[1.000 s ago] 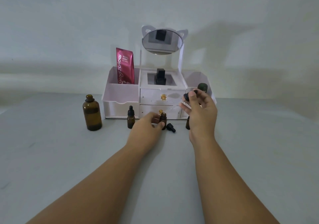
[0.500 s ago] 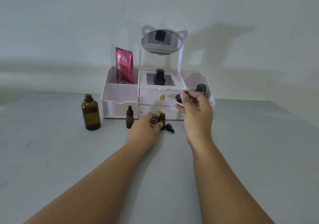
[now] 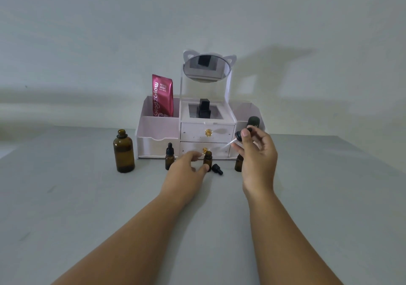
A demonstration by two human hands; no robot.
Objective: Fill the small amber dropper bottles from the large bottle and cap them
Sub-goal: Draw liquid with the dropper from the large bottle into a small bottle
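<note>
A large amber bottle [image 3: 123, 151] stands uncapped at the left of the grey table. One small amber bottle [image 3: 169, 157] with a black dropper cap stands beside my left hand [image 3: 186, 170]. That hand holds an uncapped small amber bottle [image 3: 207, 159] between thumb and fingers. My right hand [image 3: 258, 155] pinches a black dropper cap [image 3: 240, 136] raised above the table, its glass pipette [image 3: 228, 144] slanting down-left toward the open bottle. Another small amber bottle [image 3: 238, 163] is partly hidden behind my right hand. A loose black cap [image 3: 217, 169] lies on the table.
A white vanity organiser [image 3: 158, 135] with drawers and a cat-ear mirror [image 3: 206, 68] stands against the wall behind the bottles. It holds a red sachet [image 3: 162, 96], a black bottle [image 3: 203, 109] and a dark green container [image 3: 254, 121].
My right hand, with the dropper cap, moved left toward the held bottle and has now drawn back right and up a little. The left hand has stayed on the small bottle.
</note>
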